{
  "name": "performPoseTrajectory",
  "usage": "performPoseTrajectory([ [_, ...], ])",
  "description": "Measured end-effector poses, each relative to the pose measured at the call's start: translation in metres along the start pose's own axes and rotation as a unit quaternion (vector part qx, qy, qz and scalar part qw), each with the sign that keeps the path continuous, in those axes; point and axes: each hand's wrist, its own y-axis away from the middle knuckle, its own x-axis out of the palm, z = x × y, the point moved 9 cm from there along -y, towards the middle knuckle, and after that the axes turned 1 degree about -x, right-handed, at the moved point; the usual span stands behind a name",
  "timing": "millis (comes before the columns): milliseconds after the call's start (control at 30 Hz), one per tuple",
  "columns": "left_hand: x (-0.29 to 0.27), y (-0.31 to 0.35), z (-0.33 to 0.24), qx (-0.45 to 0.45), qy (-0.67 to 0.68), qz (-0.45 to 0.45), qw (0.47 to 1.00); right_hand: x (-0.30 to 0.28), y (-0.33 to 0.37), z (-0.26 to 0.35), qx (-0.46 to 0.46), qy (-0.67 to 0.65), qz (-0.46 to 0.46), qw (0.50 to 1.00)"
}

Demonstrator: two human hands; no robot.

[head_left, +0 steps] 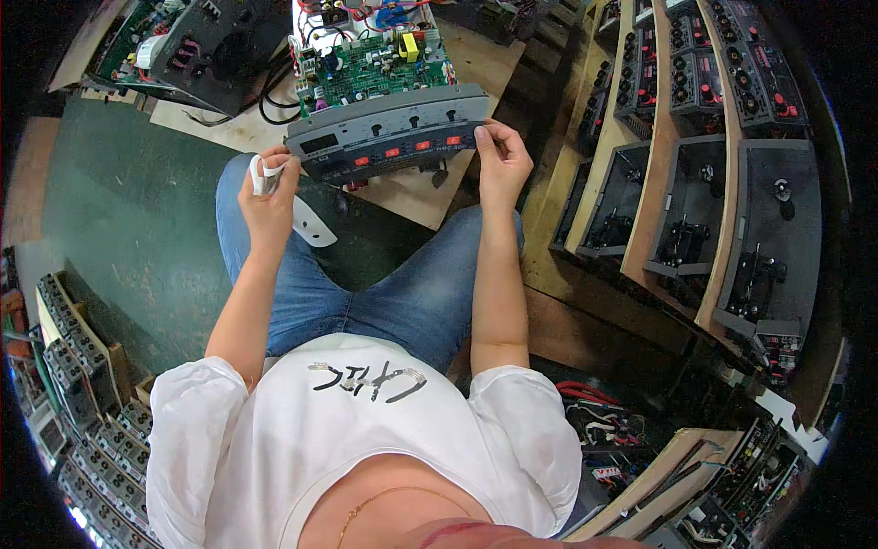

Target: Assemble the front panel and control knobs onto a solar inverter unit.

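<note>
A grey front panel (389,137) with a dark display window, a row of black knobs and several red-orange buttons stands tilted before my knees. My left hand (268,197) is closed, thumb and fingertips at the panel's left corner. A white strip (264,174) is looped in those same fingers; its material is hard to tell. My right hand (503,163) pinches the panel's right end, thumb on the face. Directly behind the panel lies a green circuit board (366,73) with a yellow component (409,47) and coloured wires.
At right, a wooden rack (640,220) holds grey housings (777,220) and finished-looking panels. Another opened unit (201,55) sits far left with black cables (274,96). Rows of panels (101,448) stand lower left. Circuit assemblies (732,503) are lower right.
</note>
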Motion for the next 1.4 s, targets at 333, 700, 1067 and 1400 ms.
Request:
performPoseTrajectory([
  [333,0.0,0.0,0.001,0.004,0.003,-0.01,1.0,0.0,-0.002,-0.005,0.014,0.014,0.0,1.0],
  [700,-0.001,0.001,-0.006,0.037,-0.009,-0.011,0.999,0.0,-0.003,-0.011,-0.003,0.007,0.007,1.0],
  [1067,0.0,0.001,-0.016,0.057,-0.018,-0.004,0.998,-0.002,-0.003,-0.007,-0.01,0.023,-0.003,1.0],
  [1400,-0.001,0.003,-0.03,0.127,-0.075,-0.008,0.989,0.0,0.0,0.01,-0.068,0.051,0.016,0.996],
])
